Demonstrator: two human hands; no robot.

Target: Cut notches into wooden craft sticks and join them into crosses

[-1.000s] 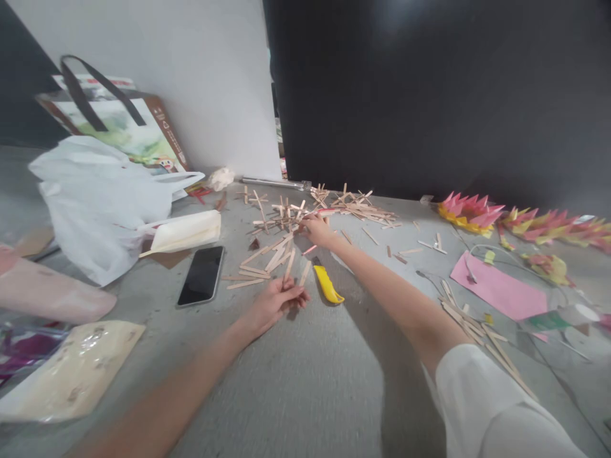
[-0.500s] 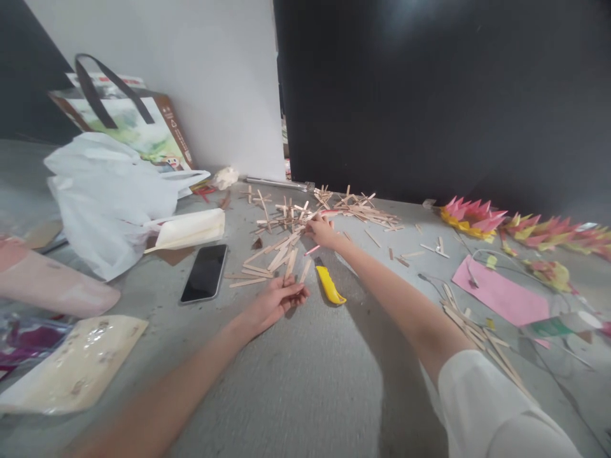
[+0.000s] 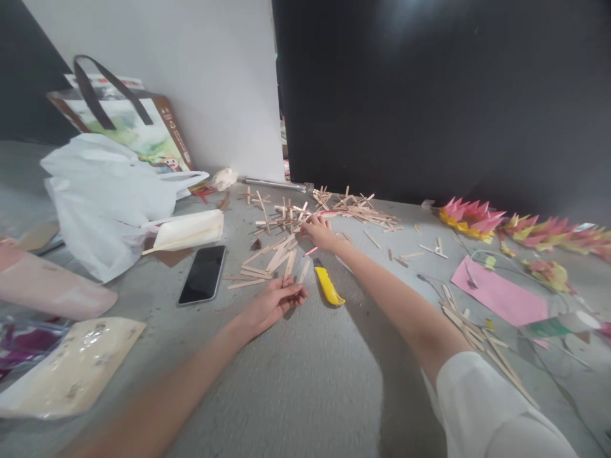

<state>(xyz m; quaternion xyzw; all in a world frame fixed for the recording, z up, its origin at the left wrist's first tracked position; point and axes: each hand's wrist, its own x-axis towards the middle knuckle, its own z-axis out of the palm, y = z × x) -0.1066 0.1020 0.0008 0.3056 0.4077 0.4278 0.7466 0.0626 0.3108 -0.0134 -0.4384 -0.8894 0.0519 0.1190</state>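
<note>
Item: heap of wooden sticks [image 3: 305,213], loose on the grey floor [image 3: 305,381]. My right hand [image 3: 319,233] lies on the near edge of the heap, fingers bent down among the sticks; I cannot tell whether any stick is pinched. My left hand [image 3: 272,301] rests flat on the floor, fingers loosely extended, their tips touching the nearest of the flat sticks [image 3: 277,261] spread just beyond it; nothing gripped.

Between the hands: yellow cutter [image 3: 328,285], just right of the left fingertips, apart from both hands.

Left of the left hand: black phone [image 3: 203,274], near; farther out a cream packet [image 3: 188,230] against a white plastic bag [image 3: 102,197].

Right of the right arm: pink paper [image 3: 499,292], well apart; pink-and-yellow folded paper pieces [image 3: 470,215] along the dark wall [image 3: 429,95].

Open room: bare floor nearer me than both hands; the heap runs close to the wall beyond
</note>
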